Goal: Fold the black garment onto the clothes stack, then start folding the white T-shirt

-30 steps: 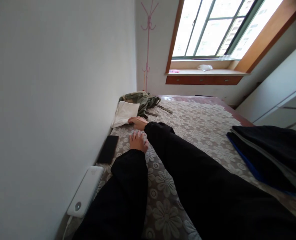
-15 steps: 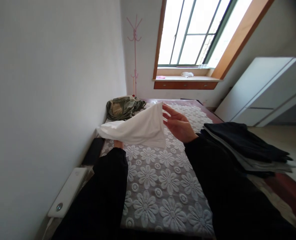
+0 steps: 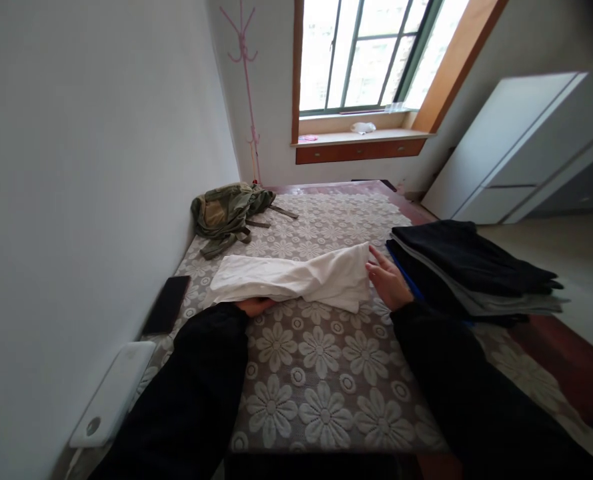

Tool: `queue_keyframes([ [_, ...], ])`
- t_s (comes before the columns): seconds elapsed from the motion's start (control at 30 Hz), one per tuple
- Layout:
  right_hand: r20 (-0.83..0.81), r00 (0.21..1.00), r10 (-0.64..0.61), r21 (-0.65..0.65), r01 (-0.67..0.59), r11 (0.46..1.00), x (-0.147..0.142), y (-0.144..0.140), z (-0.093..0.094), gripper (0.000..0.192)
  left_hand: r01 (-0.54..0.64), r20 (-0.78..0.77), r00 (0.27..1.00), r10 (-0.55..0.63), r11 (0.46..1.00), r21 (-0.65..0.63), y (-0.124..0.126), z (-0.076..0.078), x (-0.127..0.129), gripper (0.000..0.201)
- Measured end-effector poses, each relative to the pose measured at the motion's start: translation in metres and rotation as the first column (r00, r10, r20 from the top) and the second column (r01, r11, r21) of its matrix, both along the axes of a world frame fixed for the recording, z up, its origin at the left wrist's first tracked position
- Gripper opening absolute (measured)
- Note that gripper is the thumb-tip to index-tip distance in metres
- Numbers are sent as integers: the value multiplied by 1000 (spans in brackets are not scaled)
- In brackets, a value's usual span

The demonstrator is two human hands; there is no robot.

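A folded piece of white cloth lies low over the patterned tablecloth, its right end slightly raised. My left hand holds it at the near edge, left of the middle, and the fingers go out of sight under the fabric. At the right end, my right hand grips the corner between thumb and fingers. A stack of folded dark and grey clothes stands just right of my right hand.
A green backpack rests by the left wall, straps spread toward the cloth. Along that wall lie a dark phone-like slab and a white power strip. Behind the table are a pink coat stand and a window.
The white cloth has come down toward the tablecloth and flattened out, both hands moving with it. The view has tilted down, and the backpack and dark slab show more fully.
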State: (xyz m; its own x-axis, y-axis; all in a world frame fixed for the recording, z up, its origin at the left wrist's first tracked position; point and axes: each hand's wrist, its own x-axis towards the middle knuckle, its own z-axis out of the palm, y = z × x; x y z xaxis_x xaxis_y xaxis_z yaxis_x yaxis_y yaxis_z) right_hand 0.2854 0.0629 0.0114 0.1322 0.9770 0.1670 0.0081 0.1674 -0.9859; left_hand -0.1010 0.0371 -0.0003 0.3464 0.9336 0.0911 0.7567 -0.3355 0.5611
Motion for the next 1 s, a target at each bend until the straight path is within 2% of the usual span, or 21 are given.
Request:
queue_keyframes([
  [0.07, 249, 958, -145, 221, 89, 971, 7, -2, 2, 73, 45, 30, 999, -44, 998, -37, -2, 6, 1, 57],
  [0.1, 371, 911, -179, 324, 54, 945, 9, -5, 3, 71, 76, 57, 996, -73, 996, -57, -3, 10, 2, 56],
  [0.13, 491, 855, -166, 387, -44, 921, 8, -9, 4, 68, 116, 83, 991, -109, 990, -76, -4, 15, 4, 55],
  [0.2, 699, 713, -55, 380, -305, 873, 3, -17, 4, 64, 203, 128, 974, -189, 974, -103, -7, 22, 9, 47],
  [0.27, 827, 561, 48, 277, -478, 833, -5, -23, -1, 66, 279, 156, 952, -264, 957, -79, -12, 28, 15, 40],
  [0.3, 860, 506, 70, 233, -510, 828, -9, -24, -5, 65, 298, 165, 943, -290, 954, -28, -15, 31, 17, 38],
  [0.37, 882, 464, 81, 191, -510, 839, -14, -24, -11, 53, 281, 178, 935, -308, 946, 160, -18, 36, 19, 32],
  [0.47, 856, 509, 86, 185, -458, 869, -16, -21, -15, 24, 117, 173, 959, -225, 869, 480, -16, 43, 13, 14],
  [0.53, 815, 574, 84, 192, -405, 894, -17, -19, -14, 20, 33, 99, 990, -104, 833, 552, -10, 46, 4, 35],
  [0.57, 784, 615, 90, 191, -377, 906, -18, -19, -12, 21, 16, 47, 998, -48, 846, 534, -5, 47, -1, 48],
  [0.63, 683, 721, 121, 173, -321, 931, -20, -20, -8, 24, 6, -38, 999, 10, 919, 394, 3, 45, -12, 61],
  [0.7, 534, 836, 130, 148, -243, 959, -21, -22, -3, 24, -22, -57, 998, 35, 978, 205, 11, 41, -23, 54],
  [0.77, 405, 910, 89, 131, -154, 979, -18, -22, 0, 25, -63, -31, 997, 65, 996, 61, 16, 38, -34, 41],
  [0.9, 278, 961, -10, 122, -25, 992, -9, -17, 2, 29, -70, 41, 996, 73, 995, -65, 23, 39, -54, 38],
  [1.0, 212, 977, -31, 109, 8, 994, -5, -12, 4, 31, -117, 102, 987, 121, 992, -46, 21, 42, -60, 37],
])
